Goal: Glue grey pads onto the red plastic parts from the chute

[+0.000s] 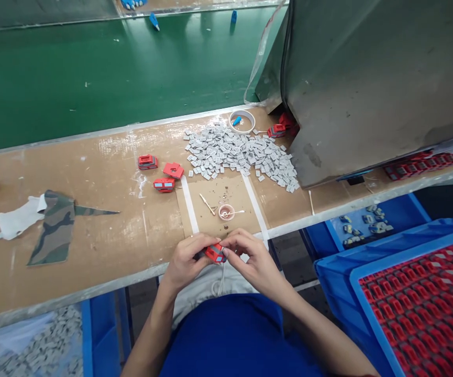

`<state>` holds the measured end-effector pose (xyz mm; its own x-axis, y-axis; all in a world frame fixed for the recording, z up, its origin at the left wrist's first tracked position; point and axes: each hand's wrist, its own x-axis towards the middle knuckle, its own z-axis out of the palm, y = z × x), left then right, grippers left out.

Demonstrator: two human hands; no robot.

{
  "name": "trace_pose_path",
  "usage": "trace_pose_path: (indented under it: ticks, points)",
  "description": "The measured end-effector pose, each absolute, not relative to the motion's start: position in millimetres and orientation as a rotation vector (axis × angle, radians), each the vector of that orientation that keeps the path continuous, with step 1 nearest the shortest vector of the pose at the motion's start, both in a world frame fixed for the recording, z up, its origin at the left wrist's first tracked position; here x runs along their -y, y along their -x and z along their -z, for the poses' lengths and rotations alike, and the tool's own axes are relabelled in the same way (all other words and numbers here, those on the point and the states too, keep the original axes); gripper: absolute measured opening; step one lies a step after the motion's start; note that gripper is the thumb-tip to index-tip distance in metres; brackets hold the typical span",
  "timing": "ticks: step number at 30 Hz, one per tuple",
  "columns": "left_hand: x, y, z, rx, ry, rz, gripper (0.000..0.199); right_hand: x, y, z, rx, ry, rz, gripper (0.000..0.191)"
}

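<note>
My left hand (187, 261) is closed around a small red toy vehicle (216, 253) with grey sides and pale blue windows, held just off the table's front edge. My right hand (250, 256) pinches at the vehicle's right end with thumb and fingertips; whether a smaller piece sits between them is hidden. Beyond the hands, a small cup (226, 212) with a white-tipped swab (236, 212) across it stands on a taped cardboard sheet (250, 222). A thin stick-like tool (207, 204) lies left of the cup. Farther back spreads a heap of small grey tiles (238, 152).
Three red vehicles, one a red toy vehicle (147, 162), stand left of the tiles. A tape roll (242, 121) lies behind the heap. A big metal housing (367, 94) blocks the right. Blue crates, including one of red vehicles (418, 303), stand below. A green conveyor belt (73, 78) runs behind.
</note>
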<state>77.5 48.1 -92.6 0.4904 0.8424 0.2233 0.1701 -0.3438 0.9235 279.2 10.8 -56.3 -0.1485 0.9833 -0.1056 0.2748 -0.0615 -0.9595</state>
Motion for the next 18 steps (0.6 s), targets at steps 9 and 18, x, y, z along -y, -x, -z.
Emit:
trace_pose_path:
  ticks: [9,18]
  points:
    - [-50.0,-75.4,94.0,-0.758,-1.893,-0.898,0.022,-17.7,-285.7,64.9,1.129,1.243,-1.857,0.047]
    - [-45.5,-74.6,88.1,-0.699,-2.008,-1.011,0.018,-7.9,-278.0,53.7,1.117,1.272,-1.794,0.044]
